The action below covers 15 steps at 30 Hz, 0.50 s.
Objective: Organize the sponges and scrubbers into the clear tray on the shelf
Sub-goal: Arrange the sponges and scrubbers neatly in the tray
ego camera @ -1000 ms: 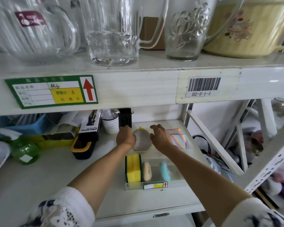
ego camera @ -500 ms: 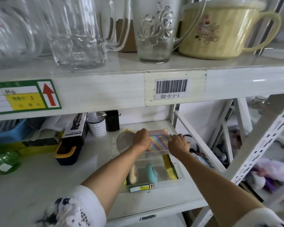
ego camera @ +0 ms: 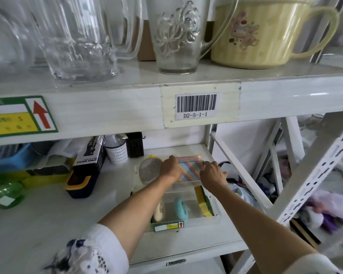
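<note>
A clear tray [ego camera: 216, 218] sits on the lower shelf. Inside it stand a beige sponge [ego camera: 159, 211], a teal scrubber [ego camera: 180, 207] and a yellow-green sponge [ego camera: 203, 202] against the right wall. At the tray's far end, my left hand [ego camera: 170, 168] and my right hand [ego camera: 213, 175] grip the two ends of a rainbow-striped scrub pad [ego camera: 190, 171]. A second pinkish pad [ego camera: 188, 158] lies just behind it. A round silver scrubber [ego camera: 149, 171] leans at the tray's back left.
A black spray bottle box [ego camera: 87, 165], a white dotted cup [ego camera: 116, 153] and a black box [ego camera: 135, 145] stand behind and left of the tray. A green bottle [ego camera: 6, 194] lies far left. Glass jugs and a yellow mug [ego camera: 265, 32] fill the upper shelf.
Both hands left the round silver scrubber and moved right onto the striped pad. The yellow-green sponge shifted from the tray's left side to its right wall. The camera turned right.
</note>
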Each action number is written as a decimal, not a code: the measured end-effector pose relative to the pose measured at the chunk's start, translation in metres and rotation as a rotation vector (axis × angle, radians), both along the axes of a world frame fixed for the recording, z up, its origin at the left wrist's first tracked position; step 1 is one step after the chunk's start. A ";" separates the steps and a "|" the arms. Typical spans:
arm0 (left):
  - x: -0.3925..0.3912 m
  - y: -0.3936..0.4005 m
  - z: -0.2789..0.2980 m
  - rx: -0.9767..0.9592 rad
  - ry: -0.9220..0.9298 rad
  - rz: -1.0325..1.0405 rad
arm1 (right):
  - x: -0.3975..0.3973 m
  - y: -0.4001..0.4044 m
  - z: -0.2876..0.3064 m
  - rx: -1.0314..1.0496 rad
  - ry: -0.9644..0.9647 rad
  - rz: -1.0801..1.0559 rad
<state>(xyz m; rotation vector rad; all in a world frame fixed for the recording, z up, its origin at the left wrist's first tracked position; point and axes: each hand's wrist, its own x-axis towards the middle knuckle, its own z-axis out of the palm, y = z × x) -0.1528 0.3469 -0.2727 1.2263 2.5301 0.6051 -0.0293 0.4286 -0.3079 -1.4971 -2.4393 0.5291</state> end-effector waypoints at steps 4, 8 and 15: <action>-0.003 -0.005 0.003 0.043 0.034 0.009 | 0.005 -0.001 0.003 0.030 0.014 -0.018; -0.025 -0.022 0.003 0.285 0.011 0.018 | 0.021 0.002 0.002 0.005 0.031 -0.081; -0.093 -0.089 -0.014 0.093 0.020 0.392 | 0.038 -0.001 -0.003 0.025 -0.284 0.188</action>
